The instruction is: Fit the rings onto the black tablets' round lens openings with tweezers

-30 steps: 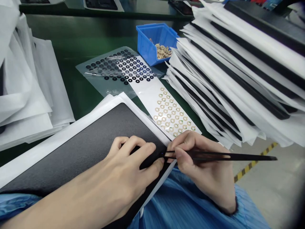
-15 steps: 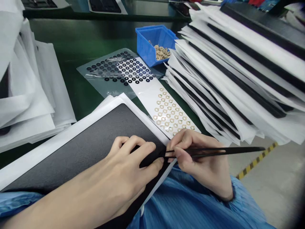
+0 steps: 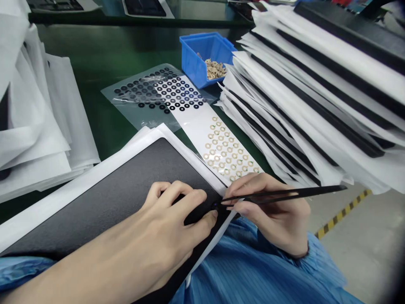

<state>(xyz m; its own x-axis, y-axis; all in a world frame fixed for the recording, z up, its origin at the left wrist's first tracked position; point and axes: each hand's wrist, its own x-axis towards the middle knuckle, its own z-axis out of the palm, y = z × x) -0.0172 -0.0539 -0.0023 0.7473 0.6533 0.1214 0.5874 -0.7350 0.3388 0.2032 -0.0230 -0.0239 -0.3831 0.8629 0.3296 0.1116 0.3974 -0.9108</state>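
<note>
A flat black panel point(image 3: 126, 181) with a grained surface lies slantwise before me on a white sheet point(image 3: 85, 188). My left hand point(image 3: 177, 219) rests on it, fingers bent and apart, thumb tip beside a small dark round spot point(image 3: 215, 206) near the panel's right corner. Black tweezers point(image 3: 284, 194) are pinched in my right hand point(image 3: 268, 211), just off the panel's right edge. Their tips point left at that spot, and their far ends stick out to the right. Whether anything is between the tips I cannot make out.
Beyond the panel lies a white sticker sheet point(image 3: 196, 122) with black rings and pale ring outlines, partly under clear film point(image 3: 133, 101). A blue bin point(image 3: 196, 63) holds small tan pieces point(image 3: 215, 69). Stacks of wrapped panels stand right point(image 3: 303, 88) and left point(image 3: 53, 139).
My right hand and the tweezers have shifted slightly; the tweezers' far end has risen and the tips now look closer to the round spot. My left hand and the panel look still.
</note>
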